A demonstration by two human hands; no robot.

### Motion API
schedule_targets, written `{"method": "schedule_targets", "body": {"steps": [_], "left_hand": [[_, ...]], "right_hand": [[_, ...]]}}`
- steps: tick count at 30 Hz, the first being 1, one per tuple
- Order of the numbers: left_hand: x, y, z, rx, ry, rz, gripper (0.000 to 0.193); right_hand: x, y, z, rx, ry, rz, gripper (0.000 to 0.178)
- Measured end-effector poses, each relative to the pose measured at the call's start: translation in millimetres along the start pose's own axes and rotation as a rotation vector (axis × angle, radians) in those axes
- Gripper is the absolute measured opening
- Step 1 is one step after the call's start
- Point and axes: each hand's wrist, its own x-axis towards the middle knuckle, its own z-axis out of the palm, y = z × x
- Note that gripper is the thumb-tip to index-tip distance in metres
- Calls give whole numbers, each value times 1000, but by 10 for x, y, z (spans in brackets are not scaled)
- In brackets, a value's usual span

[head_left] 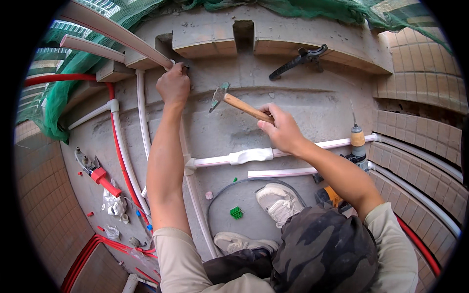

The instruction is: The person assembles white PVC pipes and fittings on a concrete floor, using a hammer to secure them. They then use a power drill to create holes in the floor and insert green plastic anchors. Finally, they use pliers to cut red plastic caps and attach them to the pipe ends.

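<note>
I have my right hand point(279, 128) wrapped round the wooden handle of a metal-headed hammer point(242, 105), held beyond the straight white plastic pipe point(213, 161) crossing the grey concrete. My left hand point(173, 87) is closed, past that pipe's left end; I can't tell what it grips. A long black hand tool point(298, 62) lies well beyond the pipe.

The wooden-handled hammer point(239, 103) slanted from your right hand point(282, 128), its green-flecked metal head toward your left hand point(174, 87). A white, pink-striped pipe point(124, 39) ended just beside your left hand.
</note>
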Motion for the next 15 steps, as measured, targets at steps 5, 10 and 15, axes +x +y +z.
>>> {"method": "schedule_targets", "body": {"steps": [5,10,15], "left_hand": [[4,-4,-4,0,-31,21,22],[-1,91,-43,3,-23,47,24],[27,60,-46,105,-105,65,25]], "right_hand": [[115,-30,9,170,29,55,32],[209,-14,26,296,44,93,32],[304,-3,79,314,63,109,31]]}}
